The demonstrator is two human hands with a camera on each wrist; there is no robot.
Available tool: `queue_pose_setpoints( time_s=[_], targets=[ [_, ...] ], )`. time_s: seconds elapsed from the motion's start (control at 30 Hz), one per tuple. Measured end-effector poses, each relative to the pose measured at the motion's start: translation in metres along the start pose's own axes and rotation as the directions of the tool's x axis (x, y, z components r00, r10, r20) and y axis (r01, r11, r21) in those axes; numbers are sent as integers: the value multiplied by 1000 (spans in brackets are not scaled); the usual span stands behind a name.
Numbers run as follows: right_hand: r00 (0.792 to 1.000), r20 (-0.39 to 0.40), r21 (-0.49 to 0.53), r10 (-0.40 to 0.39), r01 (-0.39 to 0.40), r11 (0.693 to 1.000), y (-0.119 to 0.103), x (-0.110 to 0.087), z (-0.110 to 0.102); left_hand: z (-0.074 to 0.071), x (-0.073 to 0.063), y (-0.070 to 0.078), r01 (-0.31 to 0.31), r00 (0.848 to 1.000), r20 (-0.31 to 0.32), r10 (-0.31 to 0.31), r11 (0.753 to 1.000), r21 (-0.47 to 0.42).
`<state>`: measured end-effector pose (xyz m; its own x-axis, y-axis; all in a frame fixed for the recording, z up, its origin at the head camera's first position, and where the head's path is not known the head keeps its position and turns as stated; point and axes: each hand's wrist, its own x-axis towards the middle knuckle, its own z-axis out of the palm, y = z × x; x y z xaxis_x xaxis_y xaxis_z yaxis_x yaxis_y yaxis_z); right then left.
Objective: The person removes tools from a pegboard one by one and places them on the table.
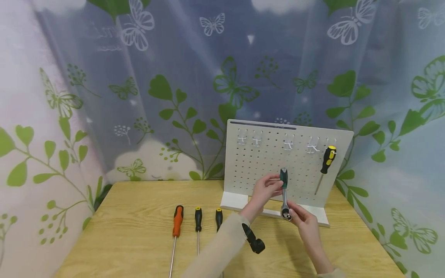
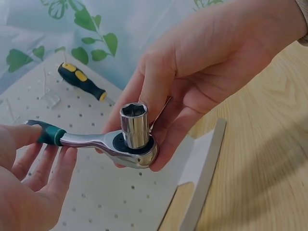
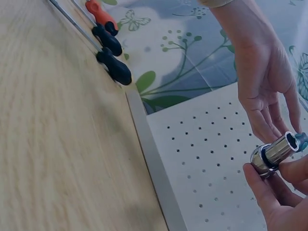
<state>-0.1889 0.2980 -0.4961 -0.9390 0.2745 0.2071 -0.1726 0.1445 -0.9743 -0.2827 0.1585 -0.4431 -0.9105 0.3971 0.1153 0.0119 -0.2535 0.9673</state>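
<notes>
Ratchet wrench (image 1: 284,197): held in front of the pegboard (image 1: 264,166), its green handle upward and its metal head lower.
Socket (image 2: 134,126): a silver one, fitted on the head of this wrench, in front of the same pegboard.
Left hand (image 1: 267,189): nearly closed, thumb and fingers pinching the green handle before the pegboard.
Right hand (image 1: 306,223): thumb and fingers closed around the wrench head, before the pegboard's lower part.
Hung screwdriver (image 1: 328,160): black and yellow, on the pegboard's right side, shaft pointing down.
Clear hooks (image 1: 257,139): in a row along the pegboard's upper part; the one behind the screwdriver is probably similar, but poorly seen.
Orange-and-black screwdriver (image 1: 178,222): lying on the desk (image 1: 139,216), left of the pegboard.
Two black screwdrivers (image 1: 198,220): between the orange one and the pegboard, one partly hidden by a sleeve (image 1: 222,245).
</notes>
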Motion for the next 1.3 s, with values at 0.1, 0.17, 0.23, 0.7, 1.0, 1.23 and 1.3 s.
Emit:
queue_pose_setpoints(
  time_s=[0.1,0.17,0.23,0.7,1.0,1.23,1.3],
  targets=[
    [1000,21,-1,19,-19,1000,3,-4,9,-9,-5,-6,5,1000,-29,-5,1000,3],
    [999,33,-19,38,-37,999,4,-7,14,-14,-10,-10,10,999,-50,-10,1000,3],
    [997,50,-29,55,-54,998,6,-10,19,-19,-13,-13,22,997,-73,-22,1000,-4],
    [987,140,-28,75,-71,997,21,-26,52,-52,-38,-32,41,983,-183,-33,998,44],
    [963,228,-160,143,-108,981,33,-30,63,-69,-50,-44,72,974,-218,-57,995,62],
    [933,330,-183,146,-88,979,38,-33,70,-81,-60,-49,98,967,-243,-71,990,101],
    [924,356,-168,141,-85,982,39,-34,73,-84,-62,-50,103,963,-262,-67,987,126]
  ],
)
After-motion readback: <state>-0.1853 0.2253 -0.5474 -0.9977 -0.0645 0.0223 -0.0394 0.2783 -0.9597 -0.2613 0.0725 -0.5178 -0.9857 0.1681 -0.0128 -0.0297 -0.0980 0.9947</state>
